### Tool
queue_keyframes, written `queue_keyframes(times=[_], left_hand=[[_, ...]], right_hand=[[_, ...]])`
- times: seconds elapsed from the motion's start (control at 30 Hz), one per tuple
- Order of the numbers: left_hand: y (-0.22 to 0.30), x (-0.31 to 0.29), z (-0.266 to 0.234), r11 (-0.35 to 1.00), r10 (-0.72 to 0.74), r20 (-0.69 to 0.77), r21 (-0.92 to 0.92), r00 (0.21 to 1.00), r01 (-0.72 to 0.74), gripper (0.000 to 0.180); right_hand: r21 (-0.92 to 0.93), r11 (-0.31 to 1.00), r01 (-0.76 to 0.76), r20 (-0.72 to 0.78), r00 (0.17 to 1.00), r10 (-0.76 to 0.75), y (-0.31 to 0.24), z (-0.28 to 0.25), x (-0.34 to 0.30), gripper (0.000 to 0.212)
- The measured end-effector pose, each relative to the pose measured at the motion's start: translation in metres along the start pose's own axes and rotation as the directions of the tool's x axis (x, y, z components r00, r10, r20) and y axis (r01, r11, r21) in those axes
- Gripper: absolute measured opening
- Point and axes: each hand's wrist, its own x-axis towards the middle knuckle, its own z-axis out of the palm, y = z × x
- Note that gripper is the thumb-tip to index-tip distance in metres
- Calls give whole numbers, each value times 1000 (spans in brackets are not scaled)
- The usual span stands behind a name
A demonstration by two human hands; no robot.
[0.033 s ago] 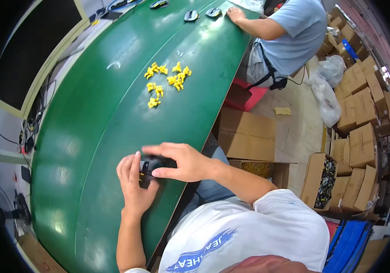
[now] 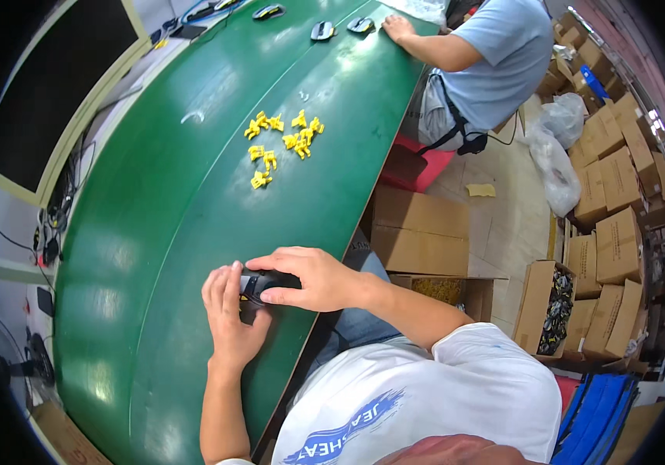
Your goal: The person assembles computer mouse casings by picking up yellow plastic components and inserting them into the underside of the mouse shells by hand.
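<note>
Your half-closed left hand (image 2: 233, 314) and half-closed right hand (image 2: 315, 280) hold between them a rounded black plastic device (image 2: 255, 289) over the glossy green table (image 2: 216, 225), probably light, stiff and slick, best gripped by its sides.

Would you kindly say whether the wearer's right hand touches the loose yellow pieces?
Apart; the head view plainly shows green tabletop between the right hand and yellow pieces.

White T-shirt (image 2: 456, 395) with short sleeves (image 2: 476, 353), a slanting blue brush-stroke print (image 2: 348, 428) across its front, pale block lettering (image 2: 323, 447) over the blue, bare forearms (image 2: 414, 311), bare left hand (image 2: 229, 314), bare right hand (image 2: 321, 280), faded blue denim trousers (image 2: 363, 324).
</note>
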Motion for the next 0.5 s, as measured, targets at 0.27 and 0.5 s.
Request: queue_keyframes(times=[0.27,0.5], left_hand=[[5,9,1,997,-49,32,56,998,48,84],[7,8,-1,994,-105,69,15,992,105,82]], right_hand=[[-459,869,182,-106,960,-257,22,-4,-9,67],[-560,819,122,-184,946,-266,27,-19,-10,67]])
